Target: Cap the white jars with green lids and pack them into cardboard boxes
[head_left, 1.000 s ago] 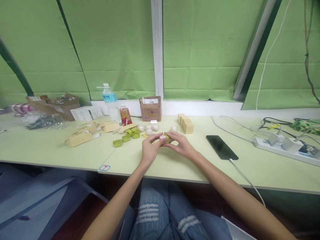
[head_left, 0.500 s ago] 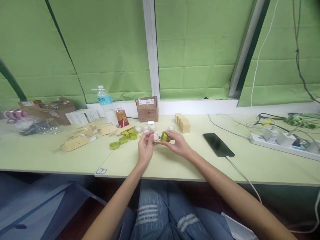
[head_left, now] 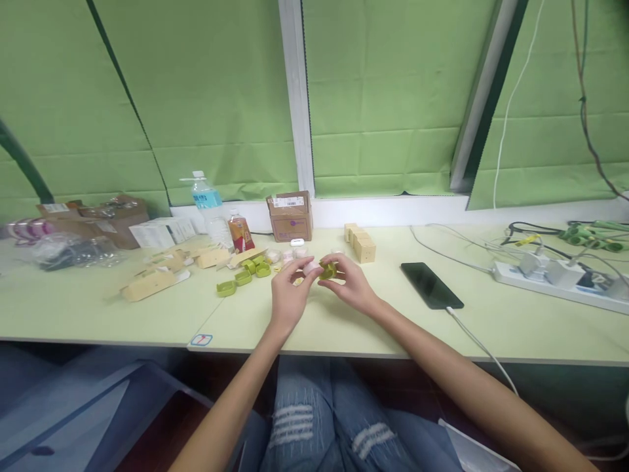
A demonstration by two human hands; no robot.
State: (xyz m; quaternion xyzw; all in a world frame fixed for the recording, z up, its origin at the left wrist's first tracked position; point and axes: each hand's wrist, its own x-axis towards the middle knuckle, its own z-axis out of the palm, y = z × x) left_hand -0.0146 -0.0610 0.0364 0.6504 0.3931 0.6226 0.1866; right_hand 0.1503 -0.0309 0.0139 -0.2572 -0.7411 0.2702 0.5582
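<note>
Between the thumb and fingers of my left hand [head_left: 289,294] is a small pale pink round piece [head_left: 311,267]. My right hand [head_left: 350,285] pinches a small green plastic case [head_left: 327,270] close beside the pink piece. The two pieces meet or nearly meet; fingers cover where. Several more green cases [head_left: 242,277] lie on the table to the left of my hands. Behind my fingers are pale pink and white round pieces [head_left: 287,255], partly hidden.
Cardboard packaging [head_left: 150,283] lies at left, near a water bottle [head_left: 209,210] and a red-brown drink container [head_left: 240,234]. A brown box [head_left: 291,216] and small tan boxes [head_left: 362,244] stand behind. On the right are a phone [head_left: 431,286] with a cable and a power strip [head_left: 565,288].
My left hand has turned and brought the pink piece up against or very near the green case. The green case has tilted in my right hand.
</note>
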